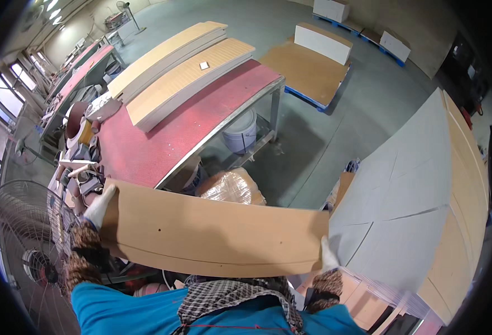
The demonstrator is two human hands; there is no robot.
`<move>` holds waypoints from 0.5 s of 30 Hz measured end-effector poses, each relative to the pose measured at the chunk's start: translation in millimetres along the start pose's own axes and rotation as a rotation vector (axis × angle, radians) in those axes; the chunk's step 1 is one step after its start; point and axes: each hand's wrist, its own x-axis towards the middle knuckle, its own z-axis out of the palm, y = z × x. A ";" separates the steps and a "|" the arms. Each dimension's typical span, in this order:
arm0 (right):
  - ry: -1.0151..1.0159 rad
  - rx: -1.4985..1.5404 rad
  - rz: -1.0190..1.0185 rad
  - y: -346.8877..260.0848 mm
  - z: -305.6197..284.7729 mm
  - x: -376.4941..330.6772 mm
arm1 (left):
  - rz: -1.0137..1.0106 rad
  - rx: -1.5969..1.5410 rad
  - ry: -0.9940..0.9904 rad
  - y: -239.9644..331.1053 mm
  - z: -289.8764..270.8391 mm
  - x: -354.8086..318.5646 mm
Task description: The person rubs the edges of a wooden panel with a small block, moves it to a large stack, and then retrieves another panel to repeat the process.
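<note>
A long light-brown board (218,229) with a few small dark holes is held level in front of my body. My left hand (102,206), in a white glove, grips its left end. At the other end my right hand (328,254), also gloved in white, is closed on the edge. The fingers of both hands are partly hidden under or behind the board. Just beyond it stands a workbench with a red top (201,123), carrying two stacks of long boards (190,78) with pale wood tops and white sides. A small white square piece (204,66) lies on the nearer stack.
Tall stacked grey-white panels (396,195) rise close on my right. A large caged fan (28,240) stands at left, beside clutter on the bench end. Beneath the bench are a white bucket (240,131) and a plastic-wrapped bundle (232,188). A blue pallet (307,99) lies beyond.
</note>
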 end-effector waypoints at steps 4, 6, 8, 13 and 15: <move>0.130 -0.365 -0.281 -57.8 -52.2 83.2 | -0.431 -0.574 0.026 106.4 88.7 -43.3; -0.045 -0.401 -0.335 -99.4 -47.4 94.0 | -0.493 -0.528 0.105 81.2 88.7 -61.3; -0.039 -0.463 -0.308 -140.9 -31.3 85.6 | -0.442 -0.643 0.126 109.3 119.1 -69.9; 0.010 -0.473 -0.429 -205.4 -58.7 124.3 | -0.448 -0.728 0.194 86.7 173.9 -56.7; -0.004 -0.498 -0.356 -225.0 -84.1 142.2 | -0.489 -0.717 0.188 88.1 196.6 -41.9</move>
